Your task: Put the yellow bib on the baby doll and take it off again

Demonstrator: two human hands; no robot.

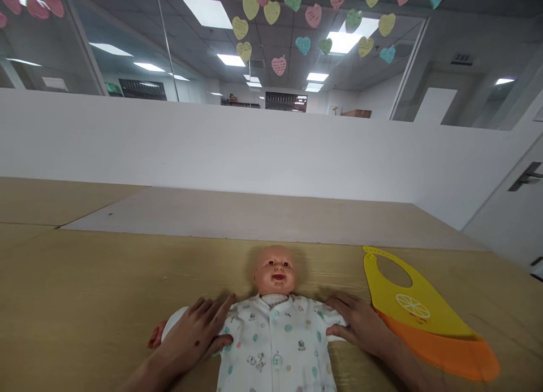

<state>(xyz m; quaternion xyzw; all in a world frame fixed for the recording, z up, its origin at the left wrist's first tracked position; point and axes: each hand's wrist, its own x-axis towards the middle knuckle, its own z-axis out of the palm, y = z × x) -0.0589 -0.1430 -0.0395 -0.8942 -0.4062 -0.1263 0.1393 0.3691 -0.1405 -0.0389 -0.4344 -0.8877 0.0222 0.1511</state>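
Note:
A baby doll [278, 335] lies face up on the wooden table, head away from me, in a white shirt with small coloured prints. My left hand [199, 328] is over the sleeve at the picture's left, fingers along its upper side and thumb below, closed around the arm. Past that hand, the doll's small hand [156, 334] sticks out of a white cuff. On the other sleeve, my right hand [358, 322] wraps the arm with its thumb underneath; that doll hand is hidden. The doll's legs are outside the picture.
A yellow bib [418, 301] with an orange pocket lies flat, close beside my right forearm. The wooden table [85, 284] meets a pale strip [254, 214] before a white wall [254, 149]. Above are glass panes with heart-shaped notes; a door handle [526, 176] is at the right.

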